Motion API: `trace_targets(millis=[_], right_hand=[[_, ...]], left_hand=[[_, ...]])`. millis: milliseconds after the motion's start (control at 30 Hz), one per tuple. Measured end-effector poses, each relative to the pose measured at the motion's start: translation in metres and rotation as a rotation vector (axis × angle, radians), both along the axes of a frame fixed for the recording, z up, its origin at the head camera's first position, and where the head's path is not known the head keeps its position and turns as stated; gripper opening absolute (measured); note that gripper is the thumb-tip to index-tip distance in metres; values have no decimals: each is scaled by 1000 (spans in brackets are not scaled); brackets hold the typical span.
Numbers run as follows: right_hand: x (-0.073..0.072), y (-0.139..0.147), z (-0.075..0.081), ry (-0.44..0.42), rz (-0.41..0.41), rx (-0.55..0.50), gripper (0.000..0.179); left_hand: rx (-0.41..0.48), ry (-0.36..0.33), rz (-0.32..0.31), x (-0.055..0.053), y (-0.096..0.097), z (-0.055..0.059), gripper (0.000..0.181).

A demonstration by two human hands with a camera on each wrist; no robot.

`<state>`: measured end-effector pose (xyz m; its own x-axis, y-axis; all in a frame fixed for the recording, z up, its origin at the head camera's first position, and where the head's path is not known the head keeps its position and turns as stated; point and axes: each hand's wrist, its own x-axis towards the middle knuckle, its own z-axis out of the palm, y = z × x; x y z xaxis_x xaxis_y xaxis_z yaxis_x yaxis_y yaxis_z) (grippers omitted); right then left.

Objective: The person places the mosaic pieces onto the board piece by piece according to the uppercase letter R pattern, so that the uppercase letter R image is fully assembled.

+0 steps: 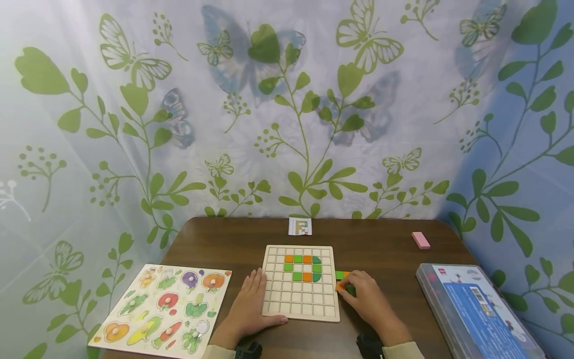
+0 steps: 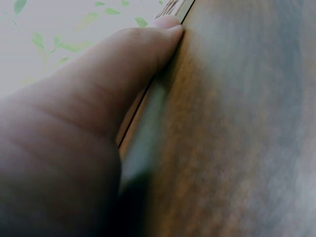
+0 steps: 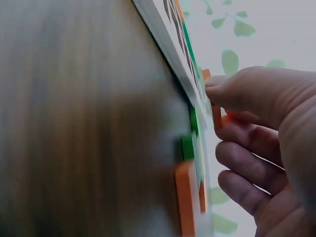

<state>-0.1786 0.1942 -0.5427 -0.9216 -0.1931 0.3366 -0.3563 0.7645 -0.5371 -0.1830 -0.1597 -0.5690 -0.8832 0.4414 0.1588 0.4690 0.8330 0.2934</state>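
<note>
A pale wooden grid board [image 1: 302, 302] lies mid-table, with orange, green and rounded dark green tiles set in its upper cells. Along the board's left edge rests my left hand [image 1: 252, 302], fingers straight, thumb at the lower edge. The left wrist view shows the thumb [image 2: 143, 49] against the board. Beside the right edge, my right hand [image 1: 368, 295] pinches an orange square tile [image 3: 217, 116] between thumb and index finger. Loose tiles lie by that hand: a green tile [image 1: 340, 275] and, in the right wrist view, an orange tile [image 3: 185, 197]. Fingers partly hide others.
A small pattern card [image 1: 299, 226] lies behind the board. To the left is a vegetable knob puzzle [image 1: 150, 319]. A clear plastic case [image 1: 477, 309] with a blue label stands at the right, and a pink block [image 1: 420, 240] lies behind it. A patterned curtain backs the table.
</note>
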Motion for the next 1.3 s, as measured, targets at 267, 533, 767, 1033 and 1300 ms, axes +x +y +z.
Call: trace_targets(millis=[267, 533, 767, 1033, 1300], right_hand=[[-4, -23, 8, 52, 90, 33, 20], [-12, -47, 13, 56, 167, 17, 17], [-22, -71, 15, 65, 209, 11, 15], [-38, -99, 15, -36, 195, -26, 10], [-54, -118, 12, -24, 187, 10, 10]], left_hand=[[2, 42, -1, -1, 1, -4, 133], [-10, 12, 6, 0, 0, -3, 134], [-12, -11, 4, 1, 1, 2, 133], [-17, -28, 4, 2, 1, 3, 134], [-27, 10, 2, 0, 0, -1, 133]])
